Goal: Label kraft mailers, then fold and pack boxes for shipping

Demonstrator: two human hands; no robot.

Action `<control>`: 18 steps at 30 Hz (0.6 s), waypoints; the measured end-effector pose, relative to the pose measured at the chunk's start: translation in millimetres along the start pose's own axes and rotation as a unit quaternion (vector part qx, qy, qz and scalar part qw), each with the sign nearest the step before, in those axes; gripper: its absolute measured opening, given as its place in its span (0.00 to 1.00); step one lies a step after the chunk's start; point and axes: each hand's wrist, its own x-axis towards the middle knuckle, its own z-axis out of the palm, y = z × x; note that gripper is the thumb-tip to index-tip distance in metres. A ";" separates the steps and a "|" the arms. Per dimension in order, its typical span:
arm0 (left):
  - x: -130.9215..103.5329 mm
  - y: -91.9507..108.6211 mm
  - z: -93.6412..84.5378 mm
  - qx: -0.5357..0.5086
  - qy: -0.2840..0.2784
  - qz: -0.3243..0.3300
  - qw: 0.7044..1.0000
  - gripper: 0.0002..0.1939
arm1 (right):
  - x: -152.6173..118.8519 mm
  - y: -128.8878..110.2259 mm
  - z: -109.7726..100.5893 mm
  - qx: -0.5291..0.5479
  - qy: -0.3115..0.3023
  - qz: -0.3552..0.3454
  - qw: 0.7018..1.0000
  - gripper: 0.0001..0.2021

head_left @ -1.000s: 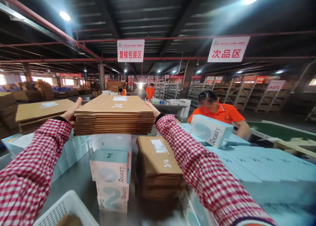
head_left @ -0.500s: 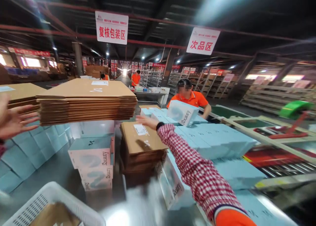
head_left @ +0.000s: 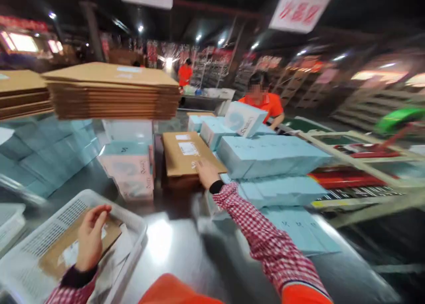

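Note:
My right hand (head_left: 207, 175) lies on the near right corner of a stack of flattened brown cardboard cartons (head_left: 177, 155), its fingers on the top sheet. White labels mark that sheet; the thumb is not clearly visible. My left hand (head_left: 91, 238) hovers over a white plastic basket (head_left: 135, 222), fingers bent and thumb apart, nothing visible between them. Beneath it in the basket is a flat brown cardboard piece (head_left: 55, 262) with a white label. Light-blue boxes (head_left: 265, 155) are stacked beside my right forearm.
A taller cardboard stack (head_left: 113, 96) rests above pale boxes (head_left: 128, 162) at the left. More blue boxes (head_left: 43, 162) line the far left. Across the metal table (head_left: 166, 259) a person in orange (head_left: 274, 107) stands behind the boxes. A roller conveyor (head_left: 358, 192) runs along the right.
My left hand has come down from beside the tall cardboard stack to over the basket. My right hand has moved from the stack's far side to its near right corner. The view tilts lower.

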 end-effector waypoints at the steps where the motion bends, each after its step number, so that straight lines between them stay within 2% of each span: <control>1: -15.7 -11.0 -1.1 0.023 -0.006 0.002 1.000 0.21 | -14.1 -4.6 -0.3 -0.013 0.030 -0.012 0.999 0.23; 4: -61.1 -44.9 -15.3 0.155 -0.122 0.003 0.980 0.22 | -64.5 -17.5 1.8 -0.038 0.117 -0.049 0.991 0.24; 7: -102.2 -75.0 -35.8 0.309 -0.212 0.058 0.925 0.27 | -118.5 -29.7 3.7 -0.037 0.159 -0.082 0.983 0.27; 9: -122.3 -90.0 -49.5 0.398 -0.234 0.080 0.884 0.30 | -148.9 -35.8 3.2 -0.027 0.179 -0.098 0.978 0.30; 11: -136.1 -99.9 -61.8 0.472 -0.250 0.051 0.844 0.30 | -173.7 -38.1 1.6 0.001 0.203 -0.108 0.973 0.34; 14: -148.5 -109.0 -74.5 0.533 -0.265 0.000 0.804 0.25 | -207.7 -35.7 1.2 0.082 0.227 -0.117 0.963 0.39; 16: -153.0 -114.4 -77.8 0.540 -0.258 -0.006 0.801 0.25 | -233.3 -33.9 5.2 0.159 0.225 -0.121 0.954 0.40; 18: -154.5 -118.5 -75.3 0.538 -0.247 0.000 0.806 0.25 | -262.6 -33.7 14.4 0.252 0.205 -0.115 0.939 0.36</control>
